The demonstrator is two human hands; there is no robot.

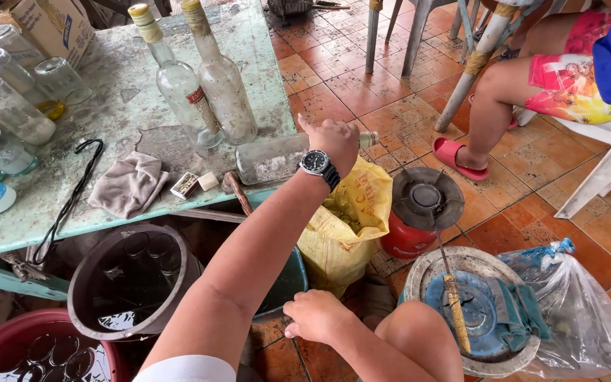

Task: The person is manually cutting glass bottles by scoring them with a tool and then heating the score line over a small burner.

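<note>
Right hand [317,316] on knee; bottle [277,157] half-hidden behind left hand [334,141]

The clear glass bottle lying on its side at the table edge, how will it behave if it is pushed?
The lying bottle would probably roll, being round and on its side. It looks empty, so likely light. It lies at the table edge, so a fall might break it. The left hand rests on it.

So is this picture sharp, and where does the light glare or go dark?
Head view: even daylight, mostly sharp; soft sheen on the upright bottles; the dark bucket under the table sits in shadow; edges bend slightly; the left hand on the lying bottle is crisp.
</note>
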